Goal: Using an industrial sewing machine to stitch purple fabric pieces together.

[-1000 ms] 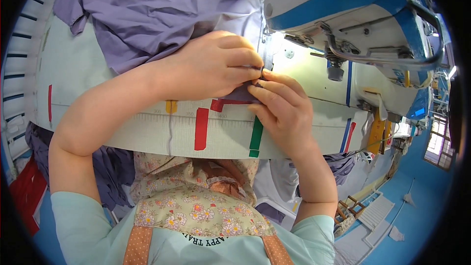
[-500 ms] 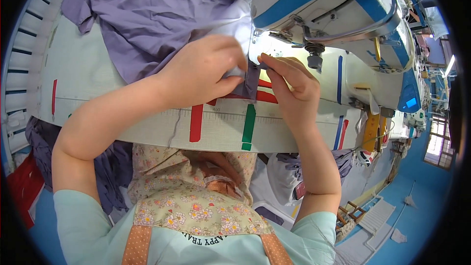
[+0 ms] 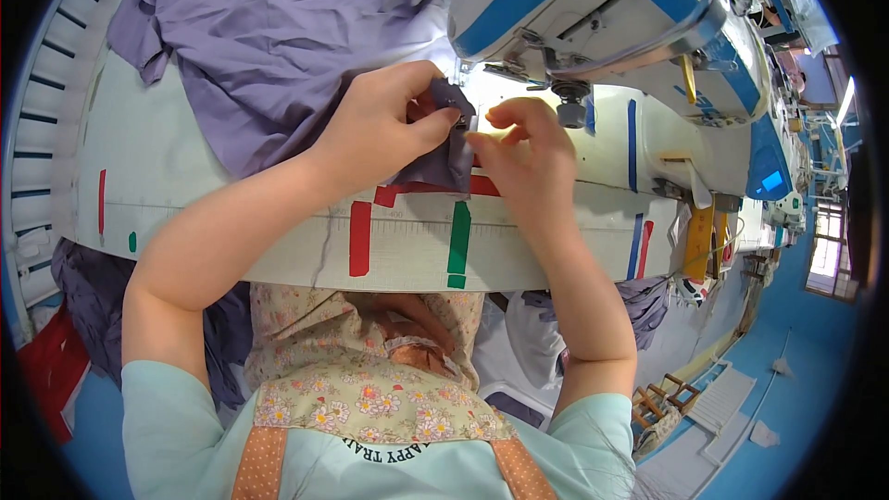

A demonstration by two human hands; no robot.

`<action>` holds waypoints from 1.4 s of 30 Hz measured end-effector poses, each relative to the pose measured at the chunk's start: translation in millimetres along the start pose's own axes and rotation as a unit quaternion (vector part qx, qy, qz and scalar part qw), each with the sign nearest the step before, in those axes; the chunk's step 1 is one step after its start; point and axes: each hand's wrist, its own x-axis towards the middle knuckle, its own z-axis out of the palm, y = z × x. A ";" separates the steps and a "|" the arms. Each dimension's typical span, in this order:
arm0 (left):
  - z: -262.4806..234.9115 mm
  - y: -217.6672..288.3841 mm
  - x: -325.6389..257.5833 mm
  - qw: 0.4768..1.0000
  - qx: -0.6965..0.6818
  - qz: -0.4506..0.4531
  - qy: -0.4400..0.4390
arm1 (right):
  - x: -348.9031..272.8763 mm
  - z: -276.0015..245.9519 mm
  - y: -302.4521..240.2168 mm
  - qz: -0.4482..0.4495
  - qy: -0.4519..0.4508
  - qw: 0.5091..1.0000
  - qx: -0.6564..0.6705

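Purple soft fabric (image 3: 278,28), corner pinched by left hand (image 3: 384,130), right hand (image 3: 523,153) grip seemingly pinching its edge

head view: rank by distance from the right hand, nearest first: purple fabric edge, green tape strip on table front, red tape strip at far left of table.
From the right hand:
1. Purple fabric edge, pinched at its fingertips, just to its left.
2. Green tape strip, below the hand on the table front.
3. Red tape strip, far left of the table.

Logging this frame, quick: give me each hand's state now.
Left hand: closed, pinching a fold of the purple fabric.
Right hand: fingers curled, tips pinching the same fabric edge beside the sewing machine.
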 end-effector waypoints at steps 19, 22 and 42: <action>-0.9 -3.2 -4.2 0.970 0.117 0.205 0.062 | 2.3 17.3 5.2 0.026 -0.004 0.996 0.083; 0.3 -4.5 -4.4 0.969 0.107 0.216 0.051 | 2.8 18.9 4.4 0.032 -0.006 0.995 0.095; 2.3 -3.6 -5.4 0.895 0.226 0.381 0.046 | 12.1 -6.5 11.3 0.014 -0.088 0.996 0.001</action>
